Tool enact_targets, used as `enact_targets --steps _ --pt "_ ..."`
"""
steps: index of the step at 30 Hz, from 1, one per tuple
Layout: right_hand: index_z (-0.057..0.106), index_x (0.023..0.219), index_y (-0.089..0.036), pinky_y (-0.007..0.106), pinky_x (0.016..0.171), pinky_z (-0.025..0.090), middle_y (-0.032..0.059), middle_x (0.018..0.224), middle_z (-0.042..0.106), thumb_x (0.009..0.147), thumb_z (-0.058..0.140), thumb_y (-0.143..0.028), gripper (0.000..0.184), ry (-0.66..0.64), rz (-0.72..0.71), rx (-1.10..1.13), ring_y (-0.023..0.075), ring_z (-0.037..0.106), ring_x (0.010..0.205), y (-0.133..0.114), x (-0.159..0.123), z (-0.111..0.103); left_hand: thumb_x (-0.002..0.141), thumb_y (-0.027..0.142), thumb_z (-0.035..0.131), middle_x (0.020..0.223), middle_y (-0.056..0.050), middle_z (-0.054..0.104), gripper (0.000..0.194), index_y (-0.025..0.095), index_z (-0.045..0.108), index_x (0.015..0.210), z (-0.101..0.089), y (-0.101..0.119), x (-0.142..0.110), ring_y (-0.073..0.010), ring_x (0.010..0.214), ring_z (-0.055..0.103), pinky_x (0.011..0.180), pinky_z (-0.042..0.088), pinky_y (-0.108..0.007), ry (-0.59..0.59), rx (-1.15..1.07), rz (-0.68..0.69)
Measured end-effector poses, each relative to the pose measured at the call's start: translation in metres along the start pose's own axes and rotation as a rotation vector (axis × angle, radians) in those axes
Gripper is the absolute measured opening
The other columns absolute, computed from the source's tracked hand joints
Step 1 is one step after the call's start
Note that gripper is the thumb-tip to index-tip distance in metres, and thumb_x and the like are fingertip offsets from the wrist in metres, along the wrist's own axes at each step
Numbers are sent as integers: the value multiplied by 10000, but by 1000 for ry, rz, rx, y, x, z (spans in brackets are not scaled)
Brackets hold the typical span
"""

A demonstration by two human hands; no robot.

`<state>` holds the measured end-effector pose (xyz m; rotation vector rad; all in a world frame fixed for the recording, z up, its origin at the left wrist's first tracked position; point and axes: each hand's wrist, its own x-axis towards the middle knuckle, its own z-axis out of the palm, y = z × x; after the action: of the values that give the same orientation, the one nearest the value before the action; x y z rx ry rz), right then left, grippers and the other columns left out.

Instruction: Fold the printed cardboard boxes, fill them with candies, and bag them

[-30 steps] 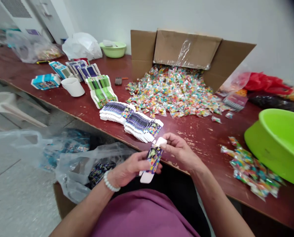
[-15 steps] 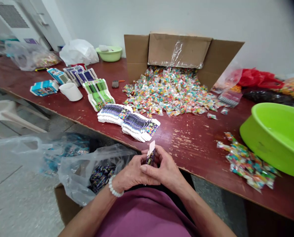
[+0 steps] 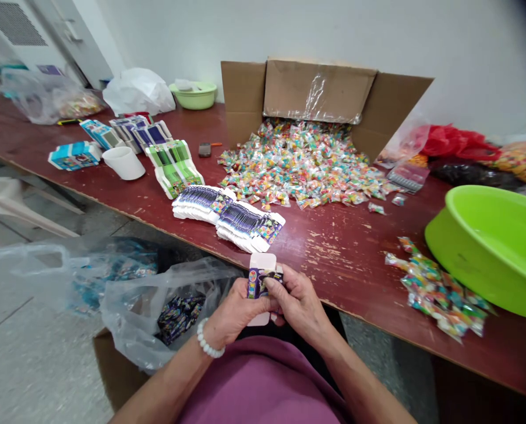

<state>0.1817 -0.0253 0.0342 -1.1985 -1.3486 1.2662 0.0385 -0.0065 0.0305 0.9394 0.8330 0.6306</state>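
The box (image 3: 257, 284) has turned from edge-on to face-on since the earlier frame. At six o'clock, the left hand (image 3: 240, 311) and right hand (image 3: 302, 300) both grasp it, its end flaps (image 3: 263, 261) unfolded. They seem to be shaping it; the next move probably calls for tucking a flap. From it, stacks (image 3: 234, 219) lie at eleven, sweets (image 3: 309, 168) towards one.

Observed at far side: plain pale wall (image 3: 170, 35), running behind long dark-red table (image 3: 329, 247); finish scratched and flaked toward near edge, with soft sheen of light. Noted at far left: white panel (image 3: 36, 56) with dark grille (image 3: 13, 22). Recorded at left: white plastic chair (image 3: 22, 207), partly visible, on speckled grey floor (image 3: 46, 344).
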Motion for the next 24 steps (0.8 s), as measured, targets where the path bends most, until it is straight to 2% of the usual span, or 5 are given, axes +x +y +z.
enact_targets --steps 4,7,10,13,24 --pt "623 1236 -222 326 813 524 44 1011 700 983 486 -370 323 54 -93 -121 205 642 889 4 2 -8 798 344 750 937 -54 707 281 147 657 976 -9 -5 -1 -167 852 648 776 528 -268 111 128 119" --pt "465 1403 -248 354 914 505 63 1189 666 975 511 -363 445 49 -50 -82 214 634 1014 7 1 -9 785 314 761 924 -33 710 430 202 524 1126 -10 -6 -4 -153 767 669 707 544 -263 212 71 179" --pt "367 1419 -278 346 866 539 72 1201 668 958 559 -381 510 100 -8 150 199 664 977 12 0 -1 772 282 770 918 -18 715 625 252 383 1262 -2 -4 -8 -145 719 681 678 550 -257 318 25 247" --pt "479 1271 -271 343 887 532 70 1176 679 926 625 -367 387 182 -44 294 203 666 1008 18 -1 8 795 276 746 1011 -46 716 658 257 367 1333 4 -2 -10 -157 800 696 739 561 -270 346 32 293" --pt "671 796 -184 262 680 473 6 771 665 848 716 -421 247 116 17 167 145 584 705 16 9 -15 891 338 657 916 -27 689 221 203 589 1052 -11 -5 -10 -137 814 616 744 506 -232 192 127 225"
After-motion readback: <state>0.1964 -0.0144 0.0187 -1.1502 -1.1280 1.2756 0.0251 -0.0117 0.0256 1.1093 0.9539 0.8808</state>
